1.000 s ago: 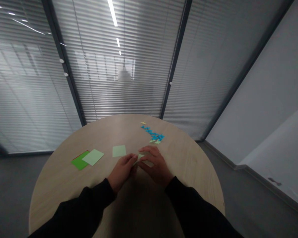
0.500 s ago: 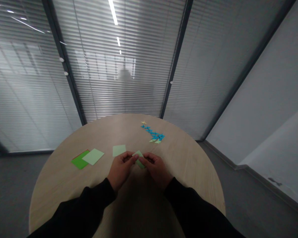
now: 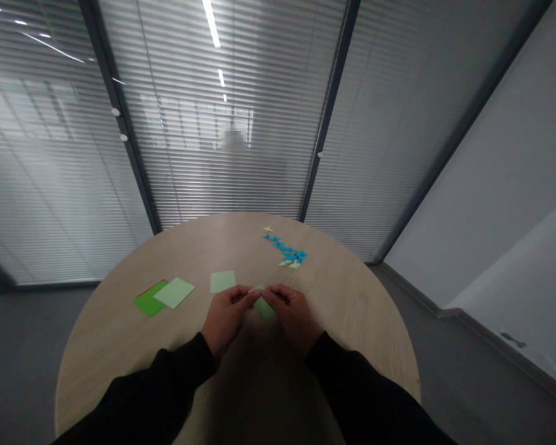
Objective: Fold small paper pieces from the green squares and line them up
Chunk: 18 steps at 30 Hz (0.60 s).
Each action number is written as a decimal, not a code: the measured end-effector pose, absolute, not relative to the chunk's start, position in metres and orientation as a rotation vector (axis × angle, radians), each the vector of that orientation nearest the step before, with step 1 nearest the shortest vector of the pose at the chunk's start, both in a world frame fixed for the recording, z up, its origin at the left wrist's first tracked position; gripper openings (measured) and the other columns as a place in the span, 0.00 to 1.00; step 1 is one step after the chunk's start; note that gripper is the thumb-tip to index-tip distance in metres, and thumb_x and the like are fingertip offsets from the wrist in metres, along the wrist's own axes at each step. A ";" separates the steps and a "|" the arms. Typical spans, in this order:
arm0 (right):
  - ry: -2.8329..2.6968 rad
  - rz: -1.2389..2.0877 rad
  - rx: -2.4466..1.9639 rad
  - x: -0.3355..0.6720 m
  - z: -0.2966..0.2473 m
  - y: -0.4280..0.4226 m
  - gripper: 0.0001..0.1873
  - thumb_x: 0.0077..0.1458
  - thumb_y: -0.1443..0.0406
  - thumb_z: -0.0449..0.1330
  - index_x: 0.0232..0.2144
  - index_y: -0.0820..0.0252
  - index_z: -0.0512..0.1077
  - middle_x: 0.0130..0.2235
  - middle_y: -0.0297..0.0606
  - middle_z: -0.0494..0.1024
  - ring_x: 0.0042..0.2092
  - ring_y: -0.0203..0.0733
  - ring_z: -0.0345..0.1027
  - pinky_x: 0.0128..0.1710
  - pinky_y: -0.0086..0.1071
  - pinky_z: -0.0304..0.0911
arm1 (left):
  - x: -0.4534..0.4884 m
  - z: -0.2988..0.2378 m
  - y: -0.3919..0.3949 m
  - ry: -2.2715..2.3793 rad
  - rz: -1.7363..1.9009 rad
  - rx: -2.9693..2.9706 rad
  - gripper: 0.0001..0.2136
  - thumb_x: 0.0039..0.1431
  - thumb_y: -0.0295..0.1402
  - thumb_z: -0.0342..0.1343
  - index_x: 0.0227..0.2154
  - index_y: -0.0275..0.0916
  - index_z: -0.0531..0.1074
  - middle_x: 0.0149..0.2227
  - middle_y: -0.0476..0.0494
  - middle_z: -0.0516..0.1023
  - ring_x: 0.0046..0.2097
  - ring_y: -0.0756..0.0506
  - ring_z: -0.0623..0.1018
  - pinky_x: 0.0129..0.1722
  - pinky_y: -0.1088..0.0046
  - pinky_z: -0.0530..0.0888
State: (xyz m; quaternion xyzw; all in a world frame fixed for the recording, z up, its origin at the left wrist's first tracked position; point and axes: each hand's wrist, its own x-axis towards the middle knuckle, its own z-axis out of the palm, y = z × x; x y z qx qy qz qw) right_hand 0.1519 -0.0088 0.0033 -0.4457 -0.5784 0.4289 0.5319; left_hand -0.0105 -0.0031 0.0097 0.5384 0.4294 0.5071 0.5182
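Both of my hands pinch one small sheet of pale green paper (image 3: 264, 309) just above the round table. My left hand (image 3: 227, 316) grips its left side between thumb and fingers. On the other side my right hand (image 3: 293, 314) is closed on it, with the thumbs close together near the upper part of the sheet. Fingers cover some of the paper, so its folds cannot be made out fully. Just beyond my left hand lies a flat pale green square (image 3: 222, 281).
Left on the wooden table (image 3: 352, 321), another pale green square (image 3: 174, 292) overlaps a bright green stack (image 3: 149, 301) with a red edge. Small folded blue paper pieces (image 3: 287, 250) form a line at the back right, with a yellow one (image 3: 268, 229) and pale green ones (image 3: 290, 264).
My right hand has shifted slightly left, bringing the thumbs closer together. The held paper now shows more below the fingers and less above. The other papers lie where they were.
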 end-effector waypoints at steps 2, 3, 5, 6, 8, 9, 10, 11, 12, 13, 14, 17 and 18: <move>-1.381 1.021 -1.066 0.152 0.002 -0.008 0.13 0.55 0.55 0.64 0.32 0.60 0.79 0.31 0.37 0.80 0.33 0.41 0.71 0.33 0.32 0.66 | -0.010 0.011 -0.004 1.042 1.216 1.281 0.15 0.52 0.44 0.66 0.31 0.35 0.80 0.30 0.44 0.81 0.32 0.47 0.75 0.35 0.71 0.70; -1.380 1.018 -1.066 0.151 0.002 -0.008 0.13 0.55 0.55 0.64 0.32 0.60 0.79 0.32 0.37 0.80 0.33 0.41 0.71 0.33 0.32 0.66 | -0.010 0.011 -0.004 1.044 1.214 1.273 0.15 0.51 0.44 0.66 0.31 0.35 0.80 0.30 0.44 0.81 0.32 0.47 0.75 0.35 0.71 0.70; -1.375 1.015 -1.066 0.151 0.001 -0.007 0.13 0.55 0.56 0.64 0.32 0.60 0.79 0.32 0.38 0.80 0.33 0.41 0.71 0.34 0.32 0.66 | -0.009 0.012 -0.005 1.042 1.214 1.259 0.15 0.51 0.44 0.66 0.30 0.35 0.80 0.30 0.44 0.81 0.32 0.47 0.75 0.35 0.72 0.70; -1.373 1.016 -1.066 0.151 0.001 -0.007 0.13 0.55 0.56 0.64 0.32 0.60 0.79 0.32 0.38 0.80 0.33 0.41 0.71 0.34 0.32 0.66 | -0.009 0.013 -0.005 1.041 1.216 1.254 0.15 0.51 0.44 0.66 0.30 0.35 0.80 0.30 0.44 0.81 0.32 0.48 0.75 0.35 0.72 0.70; -1.372 1.017 -1.067 0.150 0.002 -0.008 0.13 0.55 0.56 0.64 0.32 0.60 0.79 0.32 0.38 0.80 0.33 0.41 0.71 0.34 0.32 0.66 | -0.009 0.015 -0.006 1.049 1.222 1.251 0.15 0.51 0.45 0.66 0.30 0.35 0.80 0.30 0.44 0.81 0.32 0.47 0.75 0.35 0.72 0.70; -1.376 1.015 -1.068 0.150 0.002 -0.008 0.13 0.56 0.56 0.64 0.32 0.60 0.79 0.32 0.38 0.80 0.34 0.41 0.71 0.34 0.32 0.66 | -0.009 0.015 -0.006 1.058 1.223 1.249 0.15 0.50 0.45 0.66 0.30 0.35 0.80 0.29 0.44 0.81 0.31 0.47 0.75 0.35 0.72 0.70; -1.382 1.013 -1.068 0.150 0.003 -0.009 0.13 0.56 0.56 0.63 0.32 0.60 0.79 0.32 0.38 0.80 0.34 0.41 0.71 0.34 0.32 0.66 | -0.009 0.015 -0.006 1.069 1.223 1.246 0.16 0.50 0.45 0.66 0.30 0.35 0.80 0.29 0.44 0.80 0.31 0.47 0.75 0.34 0.72 0.70; -1.389 1.012 -1.067 0.150 0.003 -0.009 0.13 0.56 0.56 0.63 0.33 0.60 0.79 0.33 0.38 0.80 0.34 0.41 0.72 0.35 0.32 0.66 | -0.009 0.015 -0.006 1.077 1.220 1.242 0.16 0.50 0.45 0.66 0.30 0.35 0.80 0.29 0.44 0.80 0.31 0.47 0.74 0.34 0.71 0.70; -1.395 1.010 -1.067 0.150 0.004 -0.009 0.13 0.57 0.56 0.63 0.33 0.60 0.79 0.33 0.38 0.80 0.35 0.41 0.72 0.35 0.32 0.66 | -0.009 0.014 -0.006 1.082 1.219 1.238 0.16 0.50 0.46 0.66 0.30 0.35 0.80 0.29 0.44 0.80 0.30 0.47 0.74 0.33 0.71 0.69; -1.397 1.008 -1.068 0.150 0.004 -0.009 0.13 0.57 0.56 0.63 0.33 0.60 0.79 0.33 0.38 0.80 0.35 0.41 0.72 0.36 0.32 0.66 | -0.009 0.013 -0.005 1.082 1.216 1.236 0.17 0.50 0.46 0.66 0.30 0.35 0.80 0.29 0.44 0.80 0.31 0.47 0.74 0.33 0.71 0.69; -1.393 1.005 -1.071 0.150 0.004 -0.009 0.13 0.56 0.56 0.63 0.33 0.60 0.79 0.33 0.38 0.80 0.35 0.41 0.72 0.36 0.32 0.66 | -0.009 0.011 -0.005 1.074 1.212 1.240 0.17 0.51 0.47 0.66 0.30 0.35 0.80 0.29 0.43 0.80 0.31 0.47 0.75 0.34 0.71 0.70; -1.338 0.996 -1.094 0.149 0.003 -0.008 0.13 0.54 0.56 0.64 0.32 0.60 0.79 0.33 0.38 0.80 0.35 0.41 0.72 0.35 0.32 0.66 | -0.008 0.007 -0.003 1.046 1.208 1.288 0.18 0.54 0.48 0.62 0.32 0.36 0.80 0.31 0.42 0.81 0.33 0.45 0.76 0.36 0.70 0.71; -1.322 0.989 -1.102 0.149 0.002 -0.008 0.13 0.54 0.55 0.64 0.32 0.60 0.78 0.32 0.38 0.80 0.34 0.41 0.72 0.35 0.32 0.66 | -0.008 0.006 -0.003 1.049 1.213 1.315 0.19 0.56 0.49 0.60 0.31 0.36 0.80 0.30 0.41 0.81 0.34 0.44 0.76 0.36 0.69 0.71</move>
